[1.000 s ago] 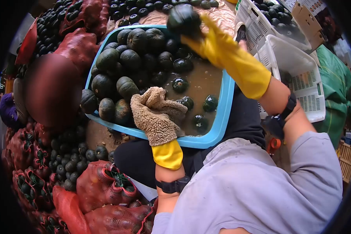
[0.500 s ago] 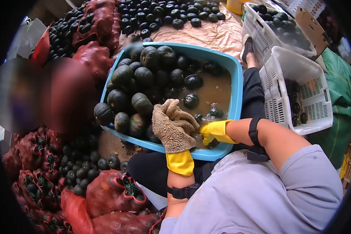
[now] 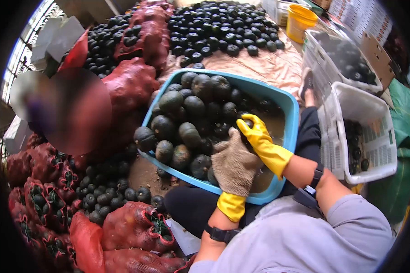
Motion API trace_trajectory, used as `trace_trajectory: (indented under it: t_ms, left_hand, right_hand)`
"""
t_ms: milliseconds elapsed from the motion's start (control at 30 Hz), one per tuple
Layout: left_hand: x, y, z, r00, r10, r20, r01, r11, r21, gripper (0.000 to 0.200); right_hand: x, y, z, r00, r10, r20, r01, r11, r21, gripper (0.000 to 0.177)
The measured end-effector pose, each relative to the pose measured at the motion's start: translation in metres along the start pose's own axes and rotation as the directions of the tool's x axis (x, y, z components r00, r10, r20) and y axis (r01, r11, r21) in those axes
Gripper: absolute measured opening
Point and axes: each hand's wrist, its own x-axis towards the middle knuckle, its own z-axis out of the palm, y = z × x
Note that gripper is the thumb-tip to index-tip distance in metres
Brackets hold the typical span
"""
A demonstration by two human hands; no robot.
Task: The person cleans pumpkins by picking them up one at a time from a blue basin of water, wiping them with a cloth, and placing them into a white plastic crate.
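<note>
A blue tub (image 3: 288, 109) holds many dark green squashes (image 3: 194, 105) and brown, murky water. My left hand (image 3: 235, 161), in a yellow glove, is covered by a tan, fluffy cloth (image 3: 232, 170) over the tub's near side; its fingers are hidden beneath the cloth. My right hand (image 3: 256, 132), also in a yellow glove, has its fingers curved round a small dark squash (image 3: 248, 123) above the water, close beside the cloth.
White crates (image 3: 387, 159) with squashes stand at the right. A yellow bucket (image 3: 300, 19) is at the back. Squashes (image 3: 223, 29) cover a pinkish sheet (image 3: 241, 63). Red net sacks (image 3: 132, 225) lie at the left. A foot (image 3: 307, 84) is beside the tub.
My right hand has risen out of the water and moved forward, now with a squash in it. My left hand with the cloth has turned toward it. The view has shifted.
</note>
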Motion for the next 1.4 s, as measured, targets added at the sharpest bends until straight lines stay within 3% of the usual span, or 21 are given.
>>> trace_trajectory:
  t_ms: [100, 267, 333, 400, 467, 533, 567, 600, 667, 733, 800, 867, 967, 1000, 1067, 1100, 1133, 1200, 1267, 1333, 1400]
  left_hand:
    - [0.017, -0.009, -0.013, 1.000, -0.023, -0.002, 0.023, 0.981, -0.191, 0.069]
    - [0.022, -0.082, 0.006, 1.000, -0.022, 0.016, 0.026, 0.948, -0.318, 0.043]
    - [0.017, -0.023, -0.031, 0.998, -0.046, -0.041, 0.037, 0.980, -0.194, 0.038]
    - [0.012, 0.012, -0.045, 0.997, -0.075, 0.011, 0.075, 0.995, -0.058, 0.042]
    - [0.000, 0.001, -0.017, 0.998, -0.029, -0.047, 0.026, 0.998, -0.065, 0.052]
    - [-0.005, -0.017, -0.001, 0.998, 0.007, -0.065, -0.017, 0.987, -0.160, 0.060]
    - [-0.011, -0.026, 0.004, 0.999, 0.012, -0.048, -0.023, 0.971, -0.239, 0.064]
    - [-0.016, -0.031, 0.006, 0.999, -0.003, -0.051, -0.017, 0.920, -0.391, 0.065]
    - [-0.025, -0.040, 0.011, 0.996, -0.062, -0.071, -0.008, 0.698, -0.716, 0.066]
    - [-0.018, -0.033, 0.010, 0.979, -0.053, -0.199, -0.009, 0.954, -0.300, 0.056]
    - [-0.004, 0.009, -0.027, 0.995, -0.079, -0.064, 0.075, 0.995, -0.065, 0.052]
    - [-0.014, 0.002, -0.023, 0.993, -0.099, -0.058, 0.090, 0.987, -0.134, 0.055]
    - [-0.013, -0.010, -0.019, 0.985, -0.116, -0.131, 0.053, 0.913, -0.404, 0.053]
    - [-0.011, -0.041, 0.007, 0.974, 0.014, -0.224, -0.108, 0.905, -0.411, 0.075]
    - [-0.013, -0.036, 0.002, 0.983, -0.161, -0.082, 0.074, 0.769, -0.635, 0.061]
    - [-0.014, -0.024, -0.005, 0.982, -0.187, -0.032, 0.131, 0.790, -0.598, 0.057]
    - [-0.006, -0.013, -0.015, 0.995, -0.075, -0.067, 0.058, 0.971, -0.231, 0.057]
    - [-0.004, -0.009, -0.018, 0.995, -0.051, -0.089, 0.033, 0.981, -0.191, 0.059]
    - [0.001, 0.010, -0.046, 0.990, -0.135, 0.029, 0.138, 0.961, -0.240, 0.065]
    - [-0.005, -0.025, -0.010, 0.964, -0.082, -0.254, -0.025, 0.919, -0.393, 0.071]
    - [-0.003, -0.023, -0.016, 0.975, -0.042, -0.219, -0.036, 0.940, -0.341, 0.061]
  right_hand:
    - [-0.064, -0.028, -0.004, 0.942, -0.308, 0.131, 0.304, 0.951, 0.054, 0.043]
    - [-0.086, -0.033, -0.024, 0.679, -0.679, 0.278, 0.696, 0.716, 0.048, 0.060]
    - [-0.063, -0.002, -0.024, 0.788, -0.587, 0.184, 0.597, 0.802, 0.005, 0.059]
    - [-0.028, 0.038, -0.022, 0.979, -0.182, 0.092, 0.165, 0.971, 0.173, 0.052]
    - [0.008, 0.081, -0.048, 0.947, 0.156, 0.282, -0.276, 0.843, 0.461, 0.048]
    - [-0.016, 0.082, -0.051, 0.951, -0.216, 0.219, 0.176, 0.966, 0.189, 0.047]
    - [-0.049, 0.049, -0.052, 0.942, -0.235, 0.238, 0.205, 0.968, 0.142, 0.054]
    - [-0.077, 0.031, -0.051, 0.835, -0.397, 0.381, 0.305, 0.910, 0.279, 0.056]
    - [-0.093, -0.017, -0.058, 0.654, -0.616, 0.439, 0.646, 0.757, 0.098, 0.064]
    - [-0.067, -0.017, -0.047, 0.520, -0.779, 0.349, 0.795, 0.591, 0.136, 0.069]
    - [-0.032, 0.004, -0.041, 0.765, -0.610, 0.207, 0.634, 0.770, -0.076, 0.059]
    - [-0.024, -0.001, -0.034, 0.991, -0.125, 0.039, 0.119, 0.985, 0.125, 0.057]
    - [-0.059, 0.006, -0.042, 0.797, -0.507, 0.330, 0.516, 0.854, 0.066, 0.069]
    - [-0.070, 0.006, -0.043, 0.754, -0.535, 0.381, 0.555, 0.829, 0.064, 0.068]
    - [-0.068, -0.010, -0.042, 0.624, -0.689, 0.368, 0.702, 0.701, 0.121, 0.065]
    - [-0.062, 0.000, -0.042, 0.745, -0.590, 0.312, 0.616, 0.787, 0.016, 0.065]
    - [-0.044, 0.010, -0.032, 0.832, -0.506, 0.229, 0.531, 0.845, -0.063, 0.064]
    - [-0.013, 0.031, -0.029, 0.957, -0.287, 0.044, 0.290, 0.930, -0.227, 0.058]
    - [-0.032, -0.013, -0.033, 0.902, -0.053, 0.428, -0.155, 0.886, 0.436, 0.055]
    - [-0.040, -0.028, -0.044, 0.734, -0.122, 0.668, -0.370, 0.752, 0.545, 0.052]
    - [-0.017, -0.020, -0.040, 0.824, -0.184, 0.535, 0.051, 0.966, 0.252, 0.046]
